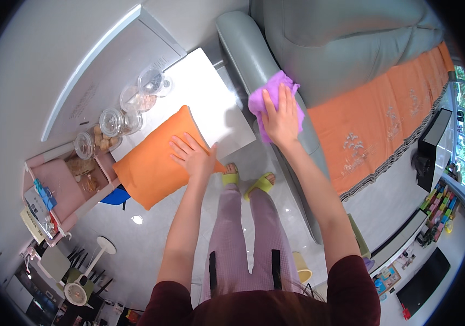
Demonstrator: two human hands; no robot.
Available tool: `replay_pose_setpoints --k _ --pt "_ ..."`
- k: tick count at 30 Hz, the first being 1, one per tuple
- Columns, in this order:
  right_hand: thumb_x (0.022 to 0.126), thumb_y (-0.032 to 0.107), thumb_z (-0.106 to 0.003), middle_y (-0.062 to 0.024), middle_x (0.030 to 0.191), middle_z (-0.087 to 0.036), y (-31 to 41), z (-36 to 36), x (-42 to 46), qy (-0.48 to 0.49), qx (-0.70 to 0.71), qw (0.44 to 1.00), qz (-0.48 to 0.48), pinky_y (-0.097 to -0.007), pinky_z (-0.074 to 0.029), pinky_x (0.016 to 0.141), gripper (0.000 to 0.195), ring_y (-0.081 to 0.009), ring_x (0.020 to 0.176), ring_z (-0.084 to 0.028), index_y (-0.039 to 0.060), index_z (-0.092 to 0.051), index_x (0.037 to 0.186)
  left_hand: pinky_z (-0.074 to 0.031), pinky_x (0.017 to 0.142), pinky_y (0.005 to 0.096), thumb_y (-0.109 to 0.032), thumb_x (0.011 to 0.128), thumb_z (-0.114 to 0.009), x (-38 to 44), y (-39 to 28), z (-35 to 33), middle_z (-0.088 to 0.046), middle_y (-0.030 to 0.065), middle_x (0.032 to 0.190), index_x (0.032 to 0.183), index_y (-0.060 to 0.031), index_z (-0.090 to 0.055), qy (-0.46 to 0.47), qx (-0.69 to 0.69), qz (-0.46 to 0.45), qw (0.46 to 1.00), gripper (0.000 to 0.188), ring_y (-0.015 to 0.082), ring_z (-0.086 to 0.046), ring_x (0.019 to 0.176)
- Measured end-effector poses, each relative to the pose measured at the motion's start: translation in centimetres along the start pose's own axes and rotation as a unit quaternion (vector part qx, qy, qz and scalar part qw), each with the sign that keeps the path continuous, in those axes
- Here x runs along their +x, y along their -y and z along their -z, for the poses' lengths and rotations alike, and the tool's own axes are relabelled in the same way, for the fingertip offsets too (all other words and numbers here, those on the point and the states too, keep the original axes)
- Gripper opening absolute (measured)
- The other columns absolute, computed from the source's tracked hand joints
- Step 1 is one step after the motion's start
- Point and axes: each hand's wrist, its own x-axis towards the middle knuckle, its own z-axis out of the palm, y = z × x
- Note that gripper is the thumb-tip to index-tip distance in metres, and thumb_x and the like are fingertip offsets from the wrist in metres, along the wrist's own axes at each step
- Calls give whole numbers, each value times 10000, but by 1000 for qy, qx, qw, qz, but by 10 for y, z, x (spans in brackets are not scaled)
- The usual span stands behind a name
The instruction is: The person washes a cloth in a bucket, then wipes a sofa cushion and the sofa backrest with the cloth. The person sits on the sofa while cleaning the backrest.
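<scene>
My left hand (196, 158) lies with its fingers spread on an orange cushion (155, 163). The cushion rests partly on a white tabletop (212, 106) and juts past its near edge. Under my right hand (282, 118) is a crumpled purple cloth (271, 91), pressed against the padded arm of a grey leather sofa (246, 53). The palm and fingers of that hand cover the middle of the cloth.
Clear lidded jars (112, 122) line the table's far side by the wall. A pink storage cart (59, 183) stands at left. An orange embroidered cover (371, 118) drapes the sofa seat. Below are green slippers (261, 185) on my feet, and a yellow bin (302, 269).
</scene>
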Motion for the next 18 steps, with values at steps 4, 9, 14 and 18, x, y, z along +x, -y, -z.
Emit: replay_pose_setpoints --k 4,9,14,18 --pt "772 301 -692 -259 1471 -314 18 -20 80 -27 3 999 36 -537 -286 1104 662 -448 1345 -327 231 -467 1391 -30 1095 660 -678 832 -511 17 -10 -15 37 349 1534 1504 48 -72 76 105 4 992 1083 503 37 1428" --pt "798 390 -676 -282 1448 -323 23 -61 191 -102 9 995 -8 -542 -307 1076 653 -470 1299 -352 213 -464 1390 -21 1088 675 -678 835 -498 20 -7 -36 44 372 1522 1496 70 -80 74 109 -16 991 1082 523 56 1419" --pt "825 392 -652 -285 1339 -423 27 -80 244 -113 -15 992 -61 -515 -359 1043 590 -468 1247 -406 175 -488 1349 -16 1090 672 -677 846 -467 29 -6 -62 55 369 1524 1498 70 -70 19 165 -16 986 1068 518 70 1421" --pt "824 245 -634 -250 1304 -468 20 -67 205 -146 17 988 -37 -463 -418 1001 516 -417 1231 -445 168 -512 1319 -18 1092 669 -687 846 -445 27 -8 -63 61 366 1526 1500 66 -58 17 202 -9 979 1070 516 76 1422"
